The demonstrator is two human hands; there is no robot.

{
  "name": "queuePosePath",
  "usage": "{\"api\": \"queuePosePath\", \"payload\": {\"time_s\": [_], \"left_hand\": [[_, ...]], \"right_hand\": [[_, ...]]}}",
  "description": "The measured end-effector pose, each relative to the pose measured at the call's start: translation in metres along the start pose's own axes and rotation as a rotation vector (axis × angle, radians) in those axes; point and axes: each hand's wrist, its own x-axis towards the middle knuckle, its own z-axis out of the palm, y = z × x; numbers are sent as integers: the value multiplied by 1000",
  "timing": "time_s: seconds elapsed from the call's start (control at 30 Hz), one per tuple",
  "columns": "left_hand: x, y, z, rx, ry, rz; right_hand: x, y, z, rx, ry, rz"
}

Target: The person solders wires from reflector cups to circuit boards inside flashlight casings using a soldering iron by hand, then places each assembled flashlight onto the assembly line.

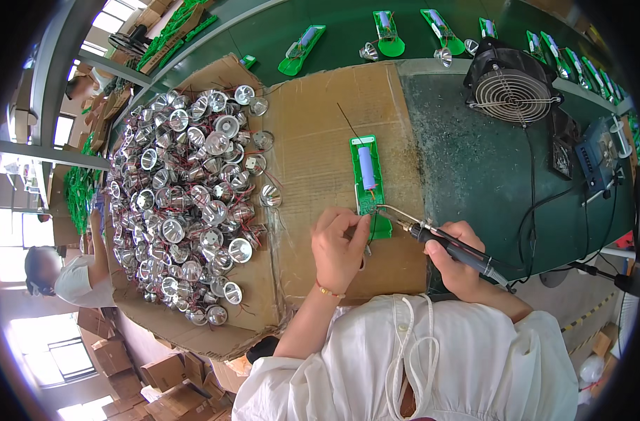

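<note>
While the left hand pins the green board flat on the cardboard, its fingers pinched at the lower edge, the right hand grips the soldering iron pen-like; its tip meets the board there.

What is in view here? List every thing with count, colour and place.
green board: one, green with a blue cylindrical cell, on the cardboard at centre.
soldering iron: one, black handle with metal tip, tip at the board's lower end.
reflector cups: a large heap, silver with red wires, on cardboard at left.
cardboard sheet: one, brown, under the board.
fan: one, black with wire grille, upper right.
conveyor belt: one, dark green, along the top, carrying more green boards.
left hand: pinching the board's lower end.
right hand: gripping the soldering iron.
</note>
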Motion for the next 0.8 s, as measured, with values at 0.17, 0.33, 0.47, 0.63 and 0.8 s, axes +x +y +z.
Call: {"api": "queuePosePath", "payload": {"time_s": [0.17, 0.33, 0.47, 0.63, 0.8], "left_hand": [[0, 1, 1, 7, 11, -2], [0, 2, 0, -2, 1, -67], [0, 2, 0, -25, -12, -94], [1, 4, -1, -32, -13, -116], [1, 4, -1, -53, -3, -145]], "right_hand": [[0, -5, -1, -49, -33, 7], [-1, -4, -11, -29, -38, -39], [-3, -1, -15, 8, 95, -149], [10, 5, -35, -177, 222, -444], [20, 12, -49, -161, 290, -183]]}}
